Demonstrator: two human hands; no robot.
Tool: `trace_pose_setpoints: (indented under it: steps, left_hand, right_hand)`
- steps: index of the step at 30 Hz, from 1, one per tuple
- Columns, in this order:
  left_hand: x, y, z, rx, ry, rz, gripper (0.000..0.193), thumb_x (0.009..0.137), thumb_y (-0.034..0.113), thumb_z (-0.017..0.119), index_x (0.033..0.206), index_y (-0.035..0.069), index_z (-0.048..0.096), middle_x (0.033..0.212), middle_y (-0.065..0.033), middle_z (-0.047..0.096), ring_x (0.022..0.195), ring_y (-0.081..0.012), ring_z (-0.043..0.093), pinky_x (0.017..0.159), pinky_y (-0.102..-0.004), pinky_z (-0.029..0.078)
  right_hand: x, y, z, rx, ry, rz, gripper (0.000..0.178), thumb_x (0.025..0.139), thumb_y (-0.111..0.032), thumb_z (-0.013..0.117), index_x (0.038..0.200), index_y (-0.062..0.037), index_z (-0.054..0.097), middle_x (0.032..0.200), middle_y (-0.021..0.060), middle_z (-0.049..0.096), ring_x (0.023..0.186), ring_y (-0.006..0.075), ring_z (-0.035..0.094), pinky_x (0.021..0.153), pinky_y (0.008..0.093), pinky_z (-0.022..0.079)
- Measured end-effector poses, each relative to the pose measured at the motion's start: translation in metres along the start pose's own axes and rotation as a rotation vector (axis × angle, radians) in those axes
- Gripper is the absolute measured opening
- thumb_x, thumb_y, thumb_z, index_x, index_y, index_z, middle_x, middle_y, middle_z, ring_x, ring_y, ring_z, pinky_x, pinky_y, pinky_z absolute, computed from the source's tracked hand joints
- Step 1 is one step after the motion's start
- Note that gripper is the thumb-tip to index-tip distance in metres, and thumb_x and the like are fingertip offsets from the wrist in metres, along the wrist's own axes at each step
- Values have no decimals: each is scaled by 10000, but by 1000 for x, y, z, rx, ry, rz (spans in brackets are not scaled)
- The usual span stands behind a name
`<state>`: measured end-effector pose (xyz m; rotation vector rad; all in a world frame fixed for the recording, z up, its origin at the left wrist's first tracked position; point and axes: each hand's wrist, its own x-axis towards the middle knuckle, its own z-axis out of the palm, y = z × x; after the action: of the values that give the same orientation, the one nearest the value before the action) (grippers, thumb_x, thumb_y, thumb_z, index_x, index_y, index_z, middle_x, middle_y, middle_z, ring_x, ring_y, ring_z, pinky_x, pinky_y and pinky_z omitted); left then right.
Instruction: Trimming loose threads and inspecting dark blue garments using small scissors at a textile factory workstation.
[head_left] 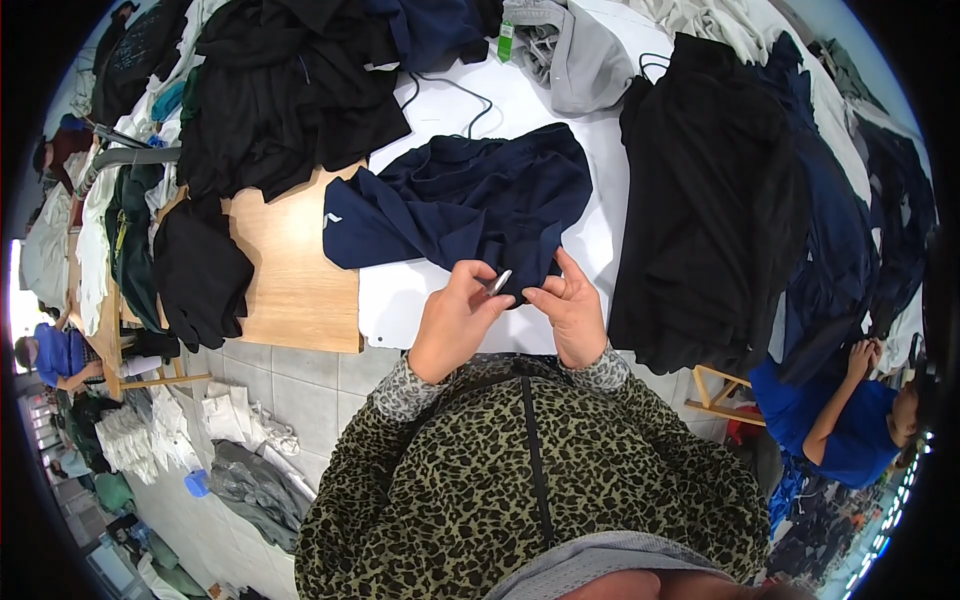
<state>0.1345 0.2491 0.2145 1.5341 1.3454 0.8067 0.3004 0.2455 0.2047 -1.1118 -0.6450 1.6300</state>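
Note:
A navy garment (pixel 480 195) with a gathered waistband lies crumpled across the white tabletop and the wooden one, a small white mark on its left part. At its near edge, my left hand (pixel 452 318) is closed with a small shiny silver tool (pixel 499 283) between thumb and fingers. The tool's working end is hidden, so its exact kind does not show. My right hand (pixel 570 310) pinches the near edge of the navy garment, close to my left fingertips.
Black garments (pixel 285 95) are heaped at the far left, others (pixel 710 200) at the right. A grey garment (pixel 580 60) with a green tag (pixel 505 42) lies at the back. Bare wood (pixel 295 265) shows on the left. A person in blue (pixel 850 420) works at the right.

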Motion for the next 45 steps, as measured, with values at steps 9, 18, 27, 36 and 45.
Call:
trace_pose_setpoints:
  steps: [9, 18, 27, 36, 45]
  left_hand:
    - [-18, -23, 24, 230, 277, 403, 439, 668, 86, 769, 1032, 32, 530, 996, -110, 558, 702, -226, 641, 556, -314, 513]
    - [4, -23, -5, -367, -13, -43, 104, 887, 57, 573, 965, -11, 583, 773, 25, 575, 657, -19, 478, 579, -170, 402]
    - [12, -14, -36, -105, -254, -33, 185, 779, 74, 698, 929, 8, 611, 761, 33, 521, 674, -43, 467, 617, -195, 393]
    - [18, -37, -35, -717, -133, -349, 166, 922, 262, 543, 864, 110, 577, 620, 65, 443, 479, -22, 375, 394, -164, 234]
    - [18, -32, -27, -1011, -132, -464, 160, 903, 282, 576, 899, 122, 575, 701, 82, 504, 553, -18, 440, 442, -175, 311]
  right_hand:
    - [1, 7, 0, 163, 15, 44, 803, 803, 63, 603, 1404, 52, 71, 846, 73, 547, 770, 132, 578, 741, 268, 497]
    - [16, 4, -21, -982, -80, -666, 788, 627, -150, 791, 1292, -22, 387, 1260, 155, 424, 1224, 317, 376, 998, 406, 344]
    - [40, 1, -39, -344, -394, 154, 197, 892, -188, 595, 882, 1, 650, 713, -41, 584, 635, 18, 479, 576, 173, 380]
    - [42, -7, -35, -226, -310, 233, 190, 915, -208, 552, 910, -26, 606, 705, 1, 558, 573, 76, 499, 635, 215, 435]
    - [44, 11, -22, -337, -450, 84, 167, 871, -122, 614, 992, -8, 598, 905, -9, 563, 804, 41, 496, 743, 185, 413]
